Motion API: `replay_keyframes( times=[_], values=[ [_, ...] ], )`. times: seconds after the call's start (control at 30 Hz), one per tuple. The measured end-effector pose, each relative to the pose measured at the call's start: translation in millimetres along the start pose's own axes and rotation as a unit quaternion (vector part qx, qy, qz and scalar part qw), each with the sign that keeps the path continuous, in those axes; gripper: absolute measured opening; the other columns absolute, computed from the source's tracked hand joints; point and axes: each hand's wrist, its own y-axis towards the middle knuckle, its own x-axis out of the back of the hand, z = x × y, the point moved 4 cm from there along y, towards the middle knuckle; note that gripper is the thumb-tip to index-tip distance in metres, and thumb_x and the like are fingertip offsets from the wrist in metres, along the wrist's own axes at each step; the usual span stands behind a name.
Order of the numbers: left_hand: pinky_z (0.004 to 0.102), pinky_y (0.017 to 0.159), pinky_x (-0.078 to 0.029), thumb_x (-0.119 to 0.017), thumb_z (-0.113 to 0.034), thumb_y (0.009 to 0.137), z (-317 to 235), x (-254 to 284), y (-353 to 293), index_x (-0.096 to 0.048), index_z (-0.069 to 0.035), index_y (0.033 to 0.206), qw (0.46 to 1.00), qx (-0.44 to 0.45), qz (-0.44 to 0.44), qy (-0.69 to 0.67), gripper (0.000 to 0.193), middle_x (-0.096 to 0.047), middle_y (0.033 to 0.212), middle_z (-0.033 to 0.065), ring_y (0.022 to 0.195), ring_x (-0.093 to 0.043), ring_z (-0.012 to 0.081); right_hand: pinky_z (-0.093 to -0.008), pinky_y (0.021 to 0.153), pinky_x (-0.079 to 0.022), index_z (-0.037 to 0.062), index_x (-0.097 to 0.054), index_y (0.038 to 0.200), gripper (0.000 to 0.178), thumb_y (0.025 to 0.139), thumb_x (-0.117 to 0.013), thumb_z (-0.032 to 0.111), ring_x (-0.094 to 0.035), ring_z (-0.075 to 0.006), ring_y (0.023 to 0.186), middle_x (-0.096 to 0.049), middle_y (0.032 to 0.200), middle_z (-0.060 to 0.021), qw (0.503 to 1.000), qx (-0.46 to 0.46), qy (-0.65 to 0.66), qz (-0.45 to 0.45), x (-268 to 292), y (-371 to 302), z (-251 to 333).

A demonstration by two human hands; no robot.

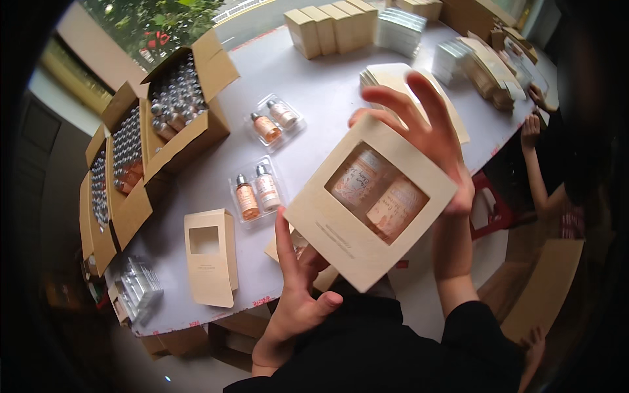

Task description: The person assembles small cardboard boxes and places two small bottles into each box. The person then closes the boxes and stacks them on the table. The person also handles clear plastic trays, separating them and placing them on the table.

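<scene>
A cream cardboard gift box (pixel 314 216) is raised in front of me, tilted, with two peach-labelled bottles (pixel 393 208) behind its window. My right hand (pixel 436 134) holds the box at its upper right side; its upper fingers are spread, and its thumb is hidden. My left hand (pixel 295 298) is at the lower left edge, index finger stretched and thumb apart, other fingers partly hidden behind the box. On the table left of it, two clear trays each hold an orange and a pale bottle: a near tray (pixel 270 214) and a far tray (pixel 299 127). An unfilled window box (pixel 211 278) lies nearby.
Cartons (pixel 177 147) packed with silver-capped bottles line the table's left side. Clear plastic trays (pixel 141 288) stack at the near left corner. Cream boxes (pixel 331 29) and more clear trays (pixel 400 31) stand at the back. Another person's hand (pixel 531 128) is at the right edge.
</scene>
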Motion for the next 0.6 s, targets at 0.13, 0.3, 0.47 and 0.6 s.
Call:
replay_keyframes(
  times=[0.13, 0.3, 0.47, 0.6],
  values=[
    [0.0399, 0.101, -0.031, -0.064, -0.042, 0.08, -30.0, 16.6, 29.2, 0.012, -0.01, 0.141, 0.987, -0.079, -0.032, -0.134, 0.102, -0.038, 0.133, 0.0216, 0.12, -0.042, 0.0275, -0.0479, 0.097, -0.037, 0.0184, -0.009, 0.142, 0.12, 0.051, -0.084, 0.039, -0.033, -0.0348, 0.123, -0.015, 0.142, -0.0221, 0.93, 0.15, -0.316, -0.113, -54.1, -28.4, -14.7],
    [0.0297, 0.088, -0.044, -0.063, -0.02, 0.085, -59.9, 66.3, 89.3, -0.023, -0.008, 0.132, 0.992, -0.085, -0.033, -0.088, 0.063, -0.053, 0.114, 0.0165, 0.103, -0.053, 0.0183, -0.0472, 0.102, -0.03, 0.0149, -0.005, 0.141, 0.117, 0.057, -0.083, 0.038, -0.024, -0.0344, 0.129, -0.007, 0.143, -0.0204, 0.783, 0.135, -0.593, -0.132, -74.5, -13.0, -52.8],
    [0.0232, 0.077, -0.046, -0.063, -0.026, 0.085, -71.7, 83.7, 156.7, -0.053, -0.007, 0.105, 0.981, -0.177, -0.039, 0.067, 0.03, -0.062, 0.093, 0.0054, 0.086, -0.056, 0.008, -0.0407, 0.089, -0.045, 0.008, -0.012, 0.141, 0.088, 0.076, -0.07, 0.022, -0.042, -0.0295, 0.116, -0.029, 0.135, -0.0226, 0.943, -0.054, -0.297, -0.138, -15.1, 28.8, -82.6],
    [0.0201, 0.065, -0.041, -0.06, -0.035, 0.086, -48.4, 83.1, 202.5, -0.049, -0.007, 0.114, 0.973, -0.204, -0.062, 0.088, 0.041, -0.059, 0.083, 0.0006, 0.072, -0.048, 0.0046, -0.0304, 0.069, -0.054, 0.0098, -0.014, 0.141, 0.067, 0.088, -0.054, 0.019, -0.058, -0.0208, 0.095, -0.051, 0.116, -0.0152, 0.971, -0.16, -0.132, -0.115, 33.7, 51.4, -100.1]
  ],
)
